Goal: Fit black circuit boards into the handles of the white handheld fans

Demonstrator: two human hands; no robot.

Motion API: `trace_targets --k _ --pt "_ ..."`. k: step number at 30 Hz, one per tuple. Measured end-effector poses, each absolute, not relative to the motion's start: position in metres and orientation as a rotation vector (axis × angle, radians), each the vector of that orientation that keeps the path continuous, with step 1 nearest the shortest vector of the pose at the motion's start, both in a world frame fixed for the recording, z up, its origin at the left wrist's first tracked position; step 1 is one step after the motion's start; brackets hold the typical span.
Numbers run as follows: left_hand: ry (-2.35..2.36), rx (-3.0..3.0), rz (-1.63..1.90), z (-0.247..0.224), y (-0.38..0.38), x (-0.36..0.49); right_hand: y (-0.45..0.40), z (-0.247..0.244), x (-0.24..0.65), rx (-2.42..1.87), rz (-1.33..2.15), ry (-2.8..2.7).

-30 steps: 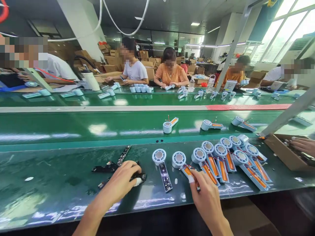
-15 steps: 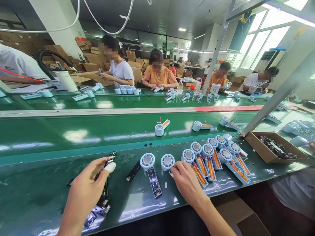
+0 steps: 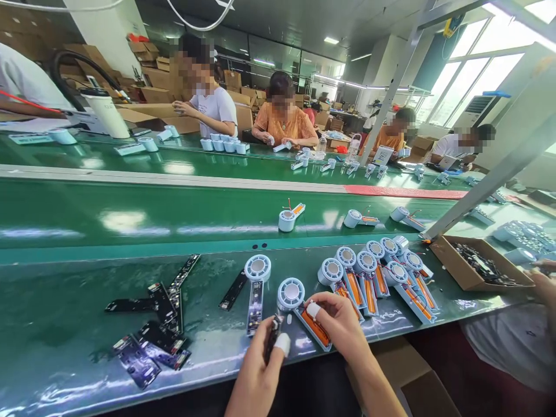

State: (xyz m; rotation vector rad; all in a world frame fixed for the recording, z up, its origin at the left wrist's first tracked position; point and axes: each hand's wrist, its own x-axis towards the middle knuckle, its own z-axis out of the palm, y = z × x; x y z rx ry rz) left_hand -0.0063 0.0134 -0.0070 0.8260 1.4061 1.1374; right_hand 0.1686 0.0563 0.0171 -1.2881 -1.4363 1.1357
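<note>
My left hand pinches a small dark circuit board between thumb and fingers at the bench's front edge. Just right of it, my right hand is closed at the upper end of a blue housing's handle; whether it grips a wire there is too small to tell. This housing has a round head and an orange strip in its handle. Left of it lies another housing with a board in its handle. Both thumbs wear white covers.
Loose black boards are heaped at left, and one board lies nearer the housings. Several blue housings crowd the right, beside a cardboard box of dark parts. A metal post slants behind. People sit across the green belt.
My left hand has moved right from the board heap, carrying a board toward the housing. My right hand has stayed by that housing, whose orange-stripped handle now shows. The view has shifted slightly.
</note>
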Motion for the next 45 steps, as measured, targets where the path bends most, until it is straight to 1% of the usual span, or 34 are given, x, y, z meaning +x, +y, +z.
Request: trace_targets --k 2,5,7,10,17,24,27,29,34,39,42,45 --pt "1.442 0.924 1.127 -0.007 0.013 -0.019 0.051 0.02 0.166 -1.246 0.933 -1.634" --pt "1.41 0.98 1.088 -0.008 0.008 -0.028 0.044 0.022 0.157 -1.124 0.445 -1.996" --pt "1.417 0.963 1.1 -0.01 0.004 -0.028 0.041 0.021 0.15 -1.081 0.235 -2.12" --pt "1.488 1.03 1.104 -0.013 0.004 -0.025 0.041 0.019 0.143 -1.084 0.141 -2.14" --pt "1.513 1.576 0.978 -0.009 0.015 -0.018 0.041 0.023 0.136 -1.132 -0.015 -2.21" --pt "1.655 2.083 0.986 -0.013 0.013 -0.011 0.035 0.026 0.127 -1.242 -0.245 -2.331" --pt "1.689 2.275 0.958 -0.015 0.011 -0.015 0.034 0.027 0.127 -1.273 -0.221 -2.344" --pt "1.625 2.318 0.951 -0.015 0.013 -0.021 0.038 0.03 0.132 -1.231 -0.114 -2.371" --pt "1.396 2.23 0.873 -0.008 0.022 -0.036 0.054 0.039 0.151 -1.092 0.278 -2.399" --pt "1.31 2.2 0.755 0.003 0.028 -0.04 0.062 0.036 0.156 -0.949 0.435 -2.442" --pt "1.299 2.194 0.737 0.006 0.03 -0.041 0.062 0.034 0.155 -0.983 0.5 -2.347" --pt "1.353 2.104 0.8 0.002 0.029 -0.042 0.059 0.038 0.163 -1.067 0.685 -2.116"
